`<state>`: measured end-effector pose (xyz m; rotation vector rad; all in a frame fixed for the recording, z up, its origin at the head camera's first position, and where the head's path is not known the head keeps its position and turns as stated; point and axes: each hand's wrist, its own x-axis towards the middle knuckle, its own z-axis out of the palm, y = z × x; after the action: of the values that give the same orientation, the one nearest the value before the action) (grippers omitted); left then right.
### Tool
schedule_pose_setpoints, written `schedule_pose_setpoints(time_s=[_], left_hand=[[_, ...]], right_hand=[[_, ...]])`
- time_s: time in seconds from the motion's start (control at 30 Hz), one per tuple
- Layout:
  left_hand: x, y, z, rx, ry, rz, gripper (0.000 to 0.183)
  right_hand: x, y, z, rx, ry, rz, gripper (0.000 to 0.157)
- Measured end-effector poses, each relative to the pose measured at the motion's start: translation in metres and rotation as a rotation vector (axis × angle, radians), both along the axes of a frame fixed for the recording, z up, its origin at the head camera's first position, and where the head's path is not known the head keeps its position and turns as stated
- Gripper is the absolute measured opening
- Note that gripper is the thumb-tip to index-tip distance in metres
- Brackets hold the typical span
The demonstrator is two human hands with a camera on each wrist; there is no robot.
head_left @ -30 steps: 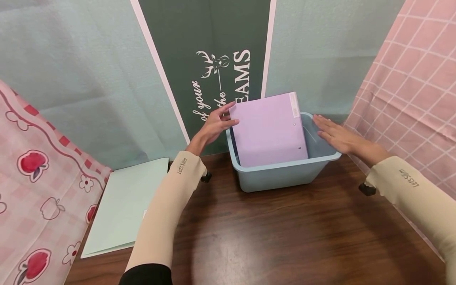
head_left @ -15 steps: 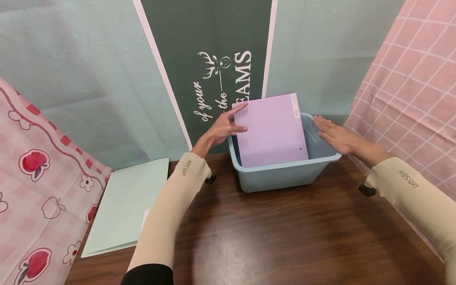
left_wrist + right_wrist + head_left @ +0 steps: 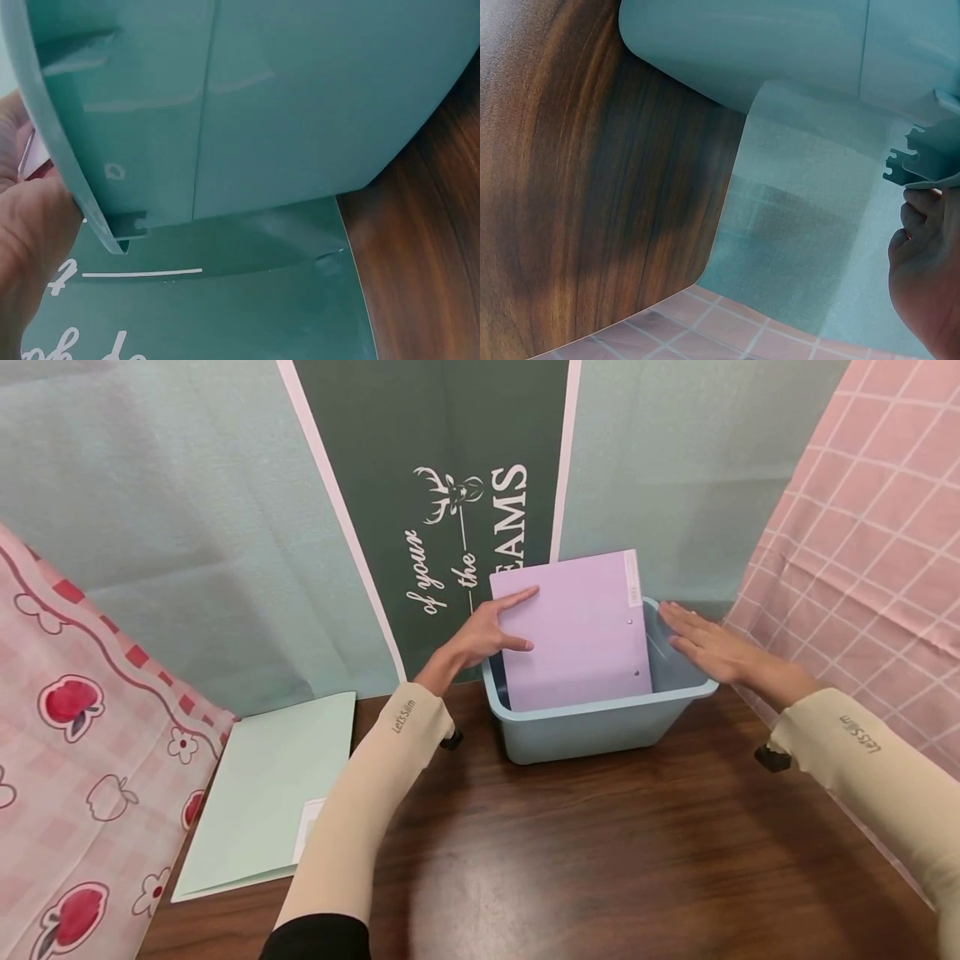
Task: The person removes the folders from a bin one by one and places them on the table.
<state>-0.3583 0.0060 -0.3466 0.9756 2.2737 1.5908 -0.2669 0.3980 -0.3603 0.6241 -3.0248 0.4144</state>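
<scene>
A lilac file folder (image 3: 577, 635) with a barcode label and two small rivets stands leaning in a blue-grey plastic bin (image 3: 600, 708). At its left edge my left hand (image 3: 480, 631) lies with index finger and thumb stretched apart over its front. In the left wrist view, that hand (image 3: 34, 232) is right beside the bin's rim (image 3: 64, 157). My right hand (image 3: 705, 643) rests at the bin's right rim, fingers straight and together. From the right wrist, the fingers of this hand (image 3: 930, 255) touch the rim's underside.
A pale green folder (image 3: 262, 785) with a white label lies at the left of the dark wooden table (image 3: 570, 843), partly behind my left forearm. A grey-green curtain (image 3: 660, 468) hangs behind the bin. A pink checked cloth (image 3: 885, 543) borders the right, an apple-print cloth (image 3: 82, 760) the left.
My left hand has moved right, its fingers now farther over the folder's front. The lilac folder has shifted slightly right in the bin. My right hand stays at the rim.
</scene>
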Motion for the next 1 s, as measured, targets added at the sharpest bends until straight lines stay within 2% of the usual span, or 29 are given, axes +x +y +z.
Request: schedule_pose_setpoints(time_s=[0.17, 0.47, 0.8, 1.0], left_hand=[[0.003, 0.003, 0.0, -0.022, 0.057, 0.053, 0.09], [0.011, 0.006, 0.004, 0.01, 0.017, 0.144, 0.087], [0.017, 0.004, 0.007, 0.061, 0.003, 0.152, 0.086], [0.02, -0.003, 0.006, 0.09, 0.012, 0.204, 0.084]], right_hand=[[0.0, 0.0, 0.002, 0.0, -0.009, -0.006, 0.06], [0.0, -0.002, 0.003, -0.013, -0.013, 0.002, 0.06], [0.001, -0.003, 0.003, -0.01, -0.022, -0.015, 0.059], [0.002, -0.004, 0.004, -0.018, -0.025, -0.015, 0.059]])
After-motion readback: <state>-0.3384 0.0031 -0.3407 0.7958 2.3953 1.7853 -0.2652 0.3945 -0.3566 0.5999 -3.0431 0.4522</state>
